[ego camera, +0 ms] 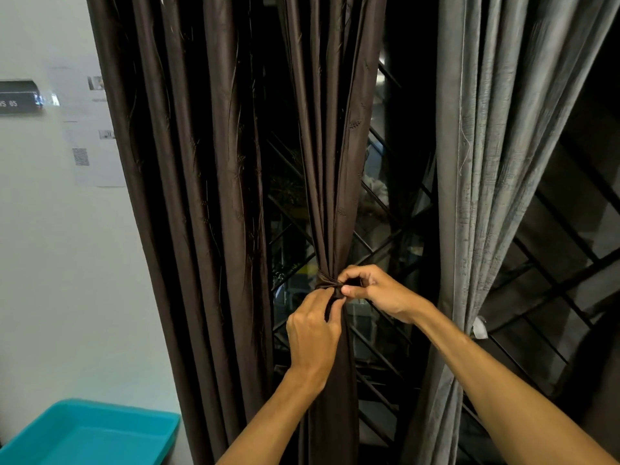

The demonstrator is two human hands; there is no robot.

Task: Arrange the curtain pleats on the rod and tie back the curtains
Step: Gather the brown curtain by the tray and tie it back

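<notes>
A dark brown curtain panel (330, 162) hangs in the middle, gathered into a narrow bunch by a brown tie-back band (323, 282) wrapped around it. My left hand (313, 333) lies against the bunch just below the band, its fingers curled round the band's end. My right hand (372, 290) pinches the band's other end between thumb and fingers at the right side of the bunch. A second brown curtain panel (188, 196) hangs loose to the left. A grey curtain (486, 162) hangs at the right, gathered by a white tie (479, 327).
Behind the curtains is a dark window with a black diagonal metal grille (379, 236). A white wall (50, 246) with taped papers is on the left. A turquoise plastic tray (87, 434) sits at the bottom left corner.
</notes>
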